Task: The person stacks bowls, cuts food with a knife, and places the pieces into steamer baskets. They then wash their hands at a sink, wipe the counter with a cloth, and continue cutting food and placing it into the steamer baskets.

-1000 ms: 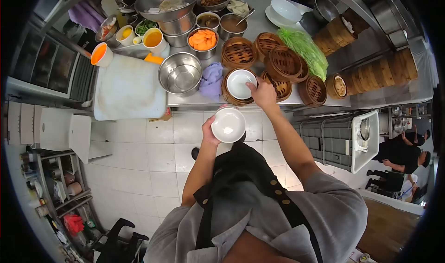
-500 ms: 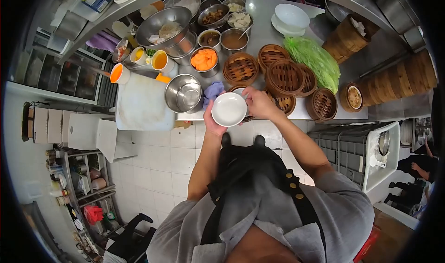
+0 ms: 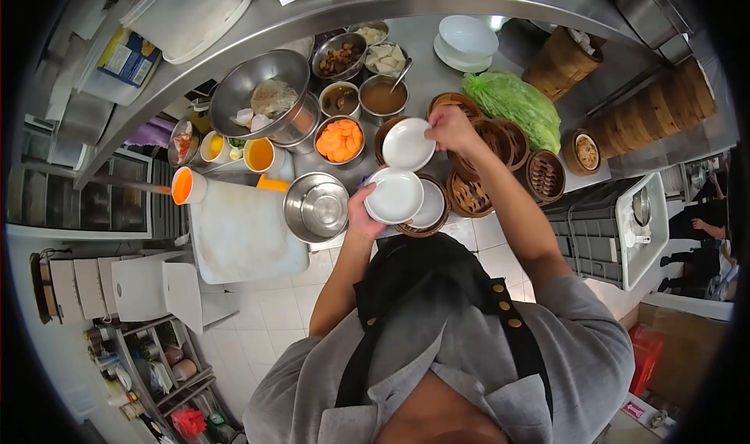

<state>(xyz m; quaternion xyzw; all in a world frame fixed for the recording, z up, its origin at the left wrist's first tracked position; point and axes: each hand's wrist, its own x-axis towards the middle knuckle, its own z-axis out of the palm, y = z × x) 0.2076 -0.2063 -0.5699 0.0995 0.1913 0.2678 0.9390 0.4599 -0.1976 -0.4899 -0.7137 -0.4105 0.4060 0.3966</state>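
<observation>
My left hand (image 3: 362, 213) is closed on the rim of a round white dish (image 3: 394, 195), held over the front edge of the counter. Farther out, my right hand (image 3: 453, 129) pinches the right edge of a second white dish (image 3: 408, 145), above a bamboo steamer basket mostly hidden below it. Beside the left dish, another white dish (image 3: 428, 207) sits inside a bamboo steamer basket (image 3: 444, 217). Whether more dishes are stacked in my left hand I cannot tell. More steamer baskets (image 3: 470, 197) stand by my right forearm.
A steel bowl (image 3: 316, 207) and a cutting board (image 3: 242, 233) lie to the left. Behind are sliced carrots (image 3: 339, 140), a pot of brown sauce (image 3: 383, 96) and a large steel bowl (image 3: 223, 92). Bagged greens (image 3: 516, 108) and stacked steamers (image 3: 656, 112) stand right. A shelf overhangs the back.
My right hand has moved away from my body and now holds a white dish of its own. A dish in the front steamer has come into full view. The camera view has shifted.
</observation>
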